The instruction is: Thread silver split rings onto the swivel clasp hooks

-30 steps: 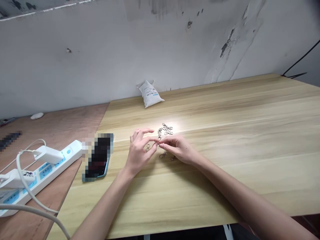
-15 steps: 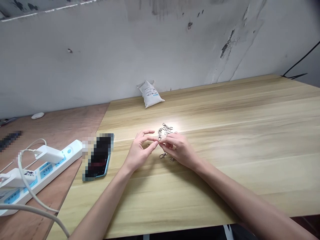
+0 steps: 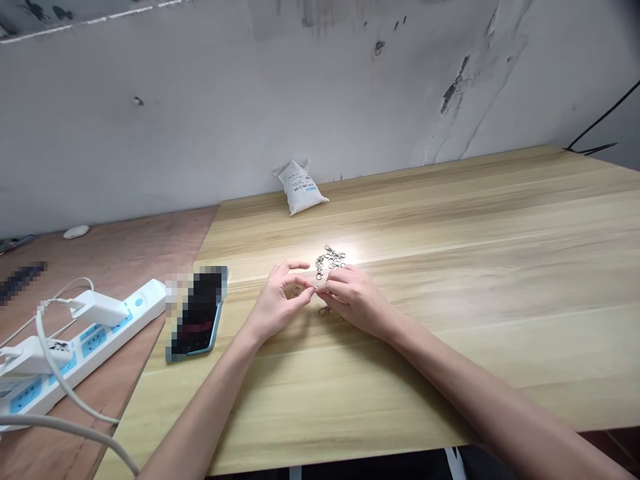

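At left, a smartphone (image 3: 203, 310) lies on the counter (image 3: 480, 280), clear of the work. The left hand (image 3: 279, 300) pinches with thumb and index finger, its other fingers loosely curled; metal rings (image 3: 297, 292) lie just beyond its thumb. A small piece (image 3: 316, 289) sits at the meeting fingertips, mostly hidden, its exact form indeterminable. Beyond it lie a chained row of clasps (image 3: 319, 265) and a clasp cluster (image 3: 336, 257); a single clasp (image 3: 324, 311) lies nearer. The right hand (image 3: 357, 300) pinches the piece from its side. Good handling, in judgement, calls for one steadying grip, small finger movements and a low working height.
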`<move>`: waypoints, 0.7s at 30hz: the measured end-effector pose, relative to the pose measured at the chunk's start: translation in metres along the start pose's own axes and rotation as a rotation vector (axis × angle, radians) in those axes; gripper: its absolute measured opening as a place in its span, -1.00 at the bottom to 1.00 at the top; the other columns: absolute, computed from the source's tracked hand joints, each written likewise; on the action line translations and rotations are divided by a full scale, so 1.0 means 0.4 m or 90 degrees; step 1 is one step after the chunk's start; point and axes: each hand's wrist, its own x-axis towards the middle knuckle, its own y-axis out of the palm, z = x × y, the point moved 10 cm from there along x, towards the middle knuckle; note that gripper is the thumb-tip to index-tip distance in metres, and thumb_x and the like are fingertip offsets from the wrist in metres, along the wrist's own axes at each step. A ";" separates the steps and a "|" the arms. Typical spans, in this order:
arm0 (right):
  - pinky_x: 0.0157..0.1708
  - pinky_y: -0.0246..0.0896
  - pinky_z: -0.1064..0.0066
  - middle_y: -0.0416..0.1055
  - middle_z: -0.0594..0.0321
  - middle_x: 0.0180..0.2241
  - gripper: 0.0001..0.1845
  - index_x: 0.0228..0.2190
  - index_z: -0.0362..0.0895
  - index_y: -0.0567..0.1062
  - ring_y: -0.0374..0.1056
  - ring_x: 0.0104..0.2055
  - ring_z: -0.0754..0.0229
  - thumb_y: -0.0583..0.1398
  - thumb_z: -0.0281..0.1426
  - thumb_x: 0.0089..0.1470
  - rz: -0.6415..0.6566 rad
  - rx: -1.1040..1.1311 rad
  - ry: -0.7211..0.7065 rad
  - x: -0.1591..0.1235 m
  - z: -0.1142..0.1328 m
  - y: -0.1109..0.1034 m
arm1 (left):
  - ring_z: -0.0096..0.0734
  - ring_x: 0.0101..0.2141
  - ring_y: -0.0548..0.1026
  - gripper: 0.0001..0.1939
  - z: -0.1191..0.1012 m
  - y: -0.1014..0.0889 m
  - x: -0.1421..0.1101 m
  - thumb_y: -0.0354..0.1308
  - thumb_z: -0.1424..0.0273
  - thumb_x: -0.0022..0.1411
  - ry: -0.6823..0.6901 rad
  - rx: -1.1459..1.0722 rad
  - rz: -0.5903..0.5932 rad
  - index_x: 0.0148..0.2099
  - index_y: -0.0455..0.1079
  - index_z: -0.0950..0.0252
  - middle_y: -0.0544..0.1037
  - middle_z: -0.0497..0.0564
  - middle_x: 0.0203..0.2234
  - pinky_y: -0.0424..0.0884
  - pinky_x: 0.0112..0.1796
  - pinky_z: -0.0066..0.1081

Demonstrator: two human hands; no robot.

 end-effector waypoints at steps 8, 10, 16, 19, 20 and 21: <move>-0.32 0.11 0.38 0.43 0.25 -0.48 -0.77 -0.36 -0.12 0.51 0.31 -0.41 0.25 0.08 -0.42 0.27 -0.007 0.033 0.003 0.004 0.001 -0.011 | -0.19 0.16 0.31 -0.89 0.005 0.020 -0.003 0.17 0.36 0.20 0.005 0.005 0.046 -0.39 0.45 0.19 0.44 0.01 0.04 0.19 0.21 -0.06; -0.32 0.11 0.37 0.44 0.24 -0.47 -0.78 -0.37 -0.12 0.51 0.31 -0.41 0.25 0.09 -0.43 0.26 -0.007 0.044 0.010 0.005 0.001 -0.011 | -0.18 0.16 0.31 -0.88 0.001 0.019 -0.002 0.17 0.36 0.20 0.013 0.007 0.043 -0.39 0.45 0.19 0.44 0.01 0.04 0.21 0.20 -0.06; -0.37 0.20 0.39 0.43 0.28 -0.47 -0.89 -0.34 -0.13 0.48 0.31 -0.43 0.27 0.13 -0.45 0.17 -0.008 0.303 0.169 -0.004 -0.042 -0.001 | -0.15 0.12 0.32 -0.90 -0.022 -0.007 -0.003 0.16 0.40 0.19 0.051 0.076 -0.017 -0.39 0.44 0.21 0.41 -0.01 0.07 0.21 0.16 -0.02; -0.43 0.25 0.42 0.43 0.26 -0.43 -0.91 -0.35 -0.12 0.47 0.35 -0.40 0.26 0.14 -0.42 0.13 0.033 0.495 0.275 -0.015 -0.058 0.032 | -0.13 0.10 0.33 -0.92 -0.042 -0.021 -0.009 0.16 0.46 0.18 0.102 0.136 -0.071 -0.37 0.44 0.22 0.42 0.00 0.07 0.19 0.14 -0.01; -0.42 0.27 0.42 0.43 0.25 -0.42 -0.91 -0.35 -0.13 0.47 0.37 -0.38 0.25 0.15 -0.41 0.12 0.041 0.536 0.307 -0.018 -0.063 0.038 | -0.13 0.10 0.33 -0.92 -0.051 -0.024 -0.012 0.16 0.48 0.17 0.125 0.160 -0.090 -0.37 0.43 0.22 0.42 0.00 0.07 0.20 0.13 -0.02; -0.40 0.28 0.41 0.44 0.25 -0.42 -0.91 -0.35 -0.13 0.48 0.38 -0.37 0.24 0.17 -0.39 0.10 0.044 0.570 0.337 -0.021 -0.068 0.043 | -0.12 0.10 0.32 -0.92 -0.060 -0.027 -0.015 0.16 0.48 0.17 0.149 0.185 -0.108 -0.37 0.44 0.22 0.42 0.00 0.07 0.20 0.12 -0.03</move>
